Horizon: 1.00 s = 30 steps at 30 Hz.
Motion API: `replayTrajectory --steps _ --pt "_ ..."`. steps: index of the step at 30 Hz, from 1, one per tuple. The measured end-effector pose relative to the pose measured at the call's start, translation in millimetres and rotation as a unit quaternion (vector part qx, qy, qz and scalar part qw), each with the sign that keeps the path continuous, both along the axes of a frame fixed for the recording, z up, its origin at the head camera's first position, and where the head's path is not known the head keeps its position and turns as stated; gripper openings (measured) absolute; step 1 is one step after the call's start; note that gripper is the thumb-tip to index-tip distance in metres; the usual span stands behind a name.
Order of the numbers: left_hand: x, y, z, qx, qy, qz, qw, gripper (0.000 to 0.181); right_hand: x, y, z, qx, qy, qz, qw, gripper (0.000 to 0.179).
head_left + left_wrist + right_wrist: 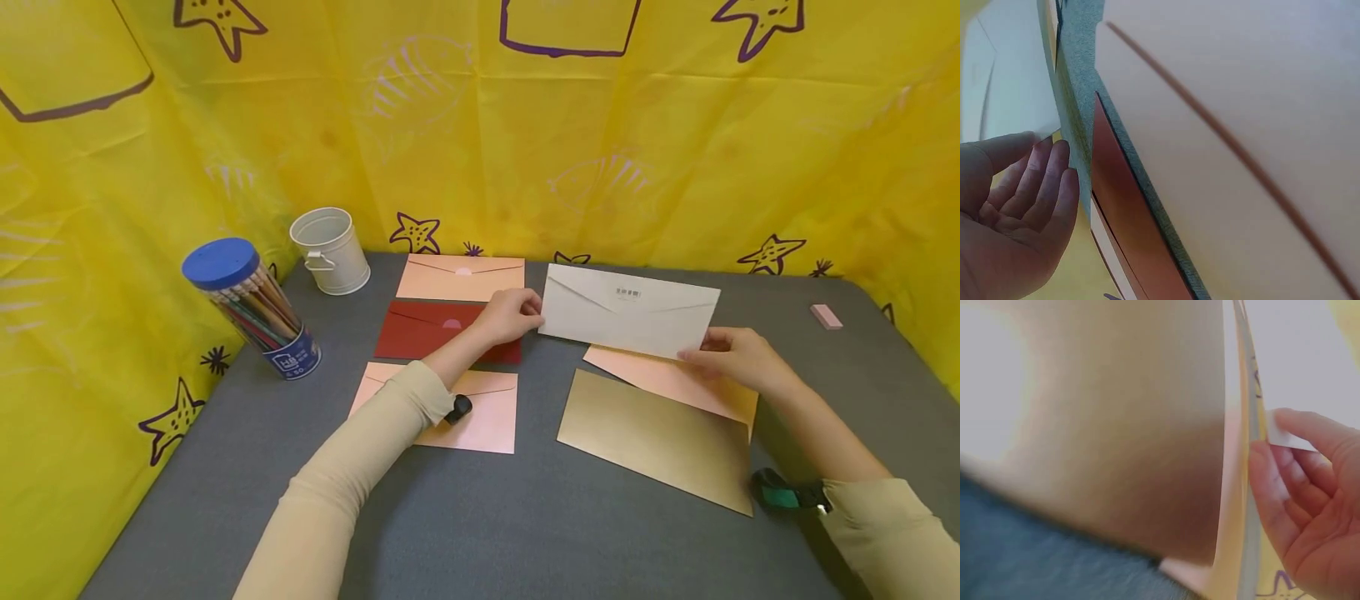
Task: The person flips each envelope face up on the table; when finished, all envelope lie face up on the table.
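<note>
A white envelope, flap side toward me, is held up off the table by both hands. My left hand pinches its left corner between thumb and fingers; the left wrist view shows that hand at the corner. At the lower right corner my right hand pinches it with the thumb in front. Below the white envelope lie a peach envelope and, overlapping it, a gold envelope. Under my left forearm are a red envelope and a pink envelope, both partly hidden.
A light orange envelope lies behind the red one. At the back left stand a white bucket and a blue-lidded tub of pencils. A pink eraser lies at the far right. A yellow patterned cloth hangs behind the grey table.
</note>
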State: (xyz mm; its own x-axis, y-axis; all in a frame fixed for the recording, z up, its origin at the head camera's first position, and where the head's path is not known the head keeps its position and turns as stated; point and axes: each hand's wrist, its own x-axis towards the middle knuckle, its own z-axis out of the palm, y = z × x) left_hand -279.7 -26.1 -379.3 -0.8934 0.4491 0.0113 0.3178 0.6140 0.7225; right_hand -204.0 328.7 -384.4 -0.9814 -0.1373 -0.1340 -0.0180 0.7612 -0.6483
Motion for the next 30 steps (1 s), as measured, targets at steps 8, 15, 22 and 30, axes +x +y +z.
replayTrajectory --steps 8,15,22,30 --pt "-9.3 8.0 -4.0 0.131 -0.109 0.098 0.9806 0.034 -29.0 -4.4 -2.2 -0.113 -0.071 -0.06 0.9892 0.066" --pt "-17.5 17.0 -7.0 0.231 -0.172 0.174 0.9416 0.05 -50.6 -11.2 -4.9 -0.155 -0.084 -0.098 0.9794 0.081" --pt "-19.4 19.8 -6.4 0.168 -0.127 0.183 0.9603 0.046 -60.6 -13.6 -6.8 -0.166 -0.092 -0.118 0.9746 0.078" --pt "-19.3 19.8 -10.0 0.142 -0.099 0.178 0.9687 0.036 -65.5 -14.1 -9.7 -0.208 -0.099 -0.144 0.9624 0.07"
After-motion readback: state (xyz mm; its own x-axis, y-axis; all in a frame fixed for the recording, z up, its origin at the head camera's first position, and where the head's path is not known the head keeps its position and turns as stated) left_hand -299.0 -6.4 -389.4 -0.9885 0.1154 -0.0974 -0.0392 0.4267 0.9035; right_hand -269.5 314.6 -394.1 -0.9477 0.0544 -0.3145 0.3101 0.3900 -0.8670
